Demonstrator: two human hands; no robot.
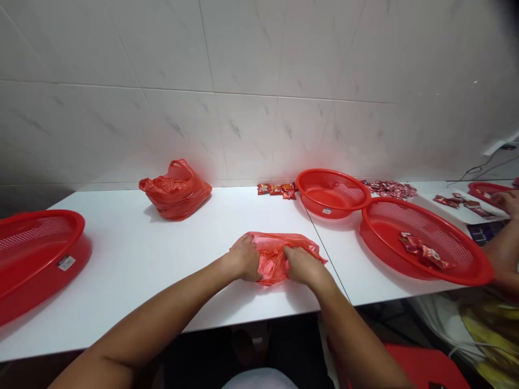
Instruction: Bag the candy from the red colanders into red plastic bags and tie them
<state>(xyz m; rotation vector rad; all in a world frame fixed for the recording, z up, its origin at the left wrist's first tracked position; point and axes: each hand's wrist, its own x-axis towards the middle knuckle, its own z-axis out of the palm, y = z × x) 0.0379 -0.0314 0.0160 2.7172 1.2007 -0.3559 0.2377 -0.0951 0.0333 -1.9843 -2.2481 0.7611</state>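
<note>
A thin red plastic bag (272, 263) lies near the table's front edge, its upper part spread out between my two hands. My left hand (247, 258) grips the bag's left side, fingers curled round the film. On the right side, my right hand (302, 265) is closed on the bag, thumb and some fingers tucked into the crumpled plastic. The bag looks flat and creased; whether anything is inside cannot be made out.
A filled red bag (178, 192) stands by the wall. Small red packets (276, 189) lie beside a red basket (332, 194). Another basket (425, 240) holds several packets. At left is a large red basket (40, 259). A co-worker's hand (508, 202) shows at far right.
</note>
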